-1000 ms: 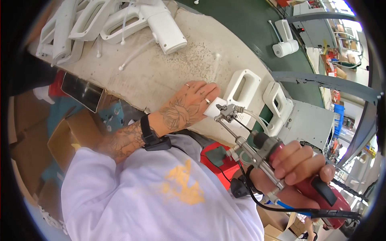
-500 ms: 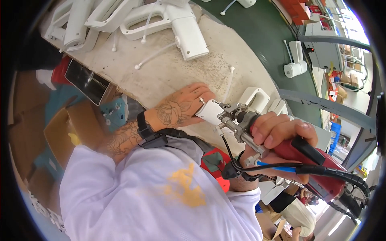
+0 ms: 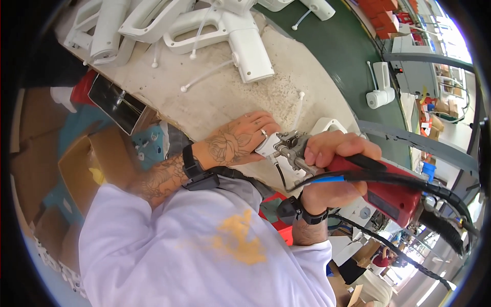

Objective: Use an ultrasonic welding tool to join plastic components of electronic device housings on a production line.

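My left hand [image 3: 240,137] rests on the worktable with its fingers over a white plastic housing [image 3: 265,147], gripping it. Much of that housing is hidden by the hand and the tool. In my right hand [image 3: 340,148] is a red handheld power screwdriver [image 3: 396,197], with a metal head [image 3: 293,148] on its front. The head meets or hovers just over the housing; I cannot tell which. A black cable and a blue tube run along the tool. Just beyond it lies another white housing [image 3: 327,124], partly covered.
Several white handled housings [image 3: 250,53] with thin white leads lie across the far side of the worktable [image 3: 204,105]. One more housing [image 3: 381,94] sits on a green surface [image 3: 332,51] at right. An open cardboard box [image 3: 76,166] stands at lower left. Another person [image 3: 368,286] is at lower right.
The screwdriver and my right hand have moved left, so the metal head is closer to my left hand and covers more of the housing. The whole view has shifted slightly.
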{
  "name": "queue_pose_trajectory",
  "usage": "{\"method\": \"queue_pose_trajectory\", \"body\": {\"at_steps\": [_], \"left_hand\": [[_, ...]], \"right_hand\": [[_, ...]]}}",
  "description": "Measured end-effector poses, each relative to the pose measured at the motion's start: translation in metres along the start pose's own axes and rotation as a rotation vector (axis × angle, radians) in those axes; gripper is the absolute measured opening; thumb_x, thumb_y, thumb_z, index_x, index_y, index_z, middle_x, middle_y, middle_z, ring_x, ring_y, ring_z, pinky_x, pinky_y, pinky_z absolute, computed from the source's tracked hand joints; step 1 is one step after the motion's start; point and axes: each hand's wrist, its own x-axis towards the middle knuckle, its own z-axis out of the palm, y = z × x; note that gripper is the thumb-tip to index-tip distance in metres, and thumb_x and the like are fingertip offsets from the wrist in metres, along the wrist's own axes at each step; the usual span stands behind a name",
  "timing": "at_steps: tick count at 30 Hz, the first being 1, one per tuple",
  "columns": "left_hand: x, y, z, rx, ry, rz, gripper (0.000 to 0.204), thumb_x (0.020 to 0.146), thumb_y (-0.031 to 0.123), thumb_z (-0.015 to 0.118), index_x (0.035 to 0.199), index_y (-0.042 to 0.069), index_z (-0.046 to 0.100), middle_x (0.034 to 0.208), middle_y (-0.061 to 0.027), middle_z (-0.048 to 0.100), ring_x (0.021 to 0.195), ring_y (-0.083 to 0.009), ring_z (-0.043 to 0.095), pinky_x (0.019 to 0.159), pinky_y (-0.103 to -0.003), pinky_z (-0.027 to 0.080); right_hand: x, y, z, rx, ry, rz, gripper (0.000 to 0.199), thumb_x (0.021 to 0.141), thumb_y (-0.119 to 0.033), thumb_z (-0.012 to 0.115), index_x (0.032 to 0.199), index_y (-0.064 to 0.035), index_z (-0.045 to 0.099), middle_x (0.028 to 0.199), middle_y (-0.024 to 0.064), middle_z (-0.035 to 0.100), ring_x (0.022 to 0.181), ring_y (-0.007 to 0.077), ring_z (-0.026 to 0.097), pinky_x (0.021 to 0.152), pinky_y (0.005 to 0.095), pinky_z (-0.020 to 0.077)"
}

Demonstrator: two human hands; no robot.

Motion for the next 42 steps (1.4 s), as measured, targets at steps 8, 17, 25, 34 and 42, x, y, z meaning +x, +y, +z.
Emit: {"method": "queue_pose_trajectory", "body": {"at_steps": [8, 17, 25, 34, 42], "left_hand": [[-0.009, -0.004, 0.007, 0.066, 0.049, 0.040, 0.066, 0.072, 0.023, 0.078, 0.130, 0.006, 0.051, 0.129, -0.0121, 0.053, 0.128, -0.0340, 0.045, 0.112, -0.041, 0.037], [-0.007, 0.000, 0.007, 0.103, 0.008, 0.026, 0.076, 0.068, 0.019, 0.081, 0.138, 0.012, 0.052, 0.128, -0.0110, 0.054, 0.128, -0.0313, 0.045, 0.111, -0.041, 0.039], [-0.006, 0.001, 0.006, 0.028, 0.001, -0.029, 0.078, 0.066, 0.017, 0.082, 0.138, 0.015, 0.053, 0.127, -0.0111, 0.055, 0.128, -0.0316, 0.045, 0.111, -0.041, 0.039], [-0.004, 0.006, 0.000, 0.101, -0.024, -0.009, 0.075, 0.067, 0.016, 0.080, 0.137, 0.014, 0.052, 0.128, -0.0111, 0.054, 0.128, -0.0310, 0.045, 0.110, -0.040, 0.040], [0.017, 0.022, 0.008, 0.113, 0.130, -0.164, 0.064, 0.075, 0.019, 0.076, 0.132, 0.007, 0.050, 0.117, -0.0117, 0.056, 0.105, -0.0349, 0.060, 0.093, -0.041, 0.051]], "right_hand": [[-0.005, -0.056, 0.002, 0.108, -0.048, -0.358, 0.064, 0.095, -0.053, 0.058, 0.122, 0.0037, 0.043, 0.071, 0.0088, 0.054, 0.052, 0.0186, 0.052, 0.047, 0.0304, 0.0446], [-0.025, -0.048, 0.003, -0.021, -0.183, -0.240, 0.065, 0.095, -0.057, 0.055, 0.121, 0.0017, 0.047, 0.066, 0.0066, 0.050, 0.049, 0.0178, 0.049, 0.043, 0.0314, 0.0398], [-0.028, -0.028, 0.002, -0.007, -0.191, -0.159, 0.081, 0.088, -0.075, 0.047, 0.117, 0.0008, 0.047, 0.066, 0.0073, 0.051, 0.050, 0.0212, 0.053, 0.048, 0.0346, 0.0465], [-0.038, -0.020, 0.011, -0.115, -0.125, -0.060, 0.066, 0.088, -0.068, 0.057, 0.102, -0.0035, 0.046, 0.066, 0.0065, 0.051, 0.053, 0.0195, 0.053, 0.051, 0.0328, 0.0456], [-0.033, -0.057, -0.020, 0.076, -0.089, -0.186, 0.063, 0.089, -0.059, 0.063, 0.106, -0.0010, 0.047, 0.062, 0.0058, 0.053, 0.045, 0.0171, 0.050, 0.042, 0.0296, 0.0423]]}}
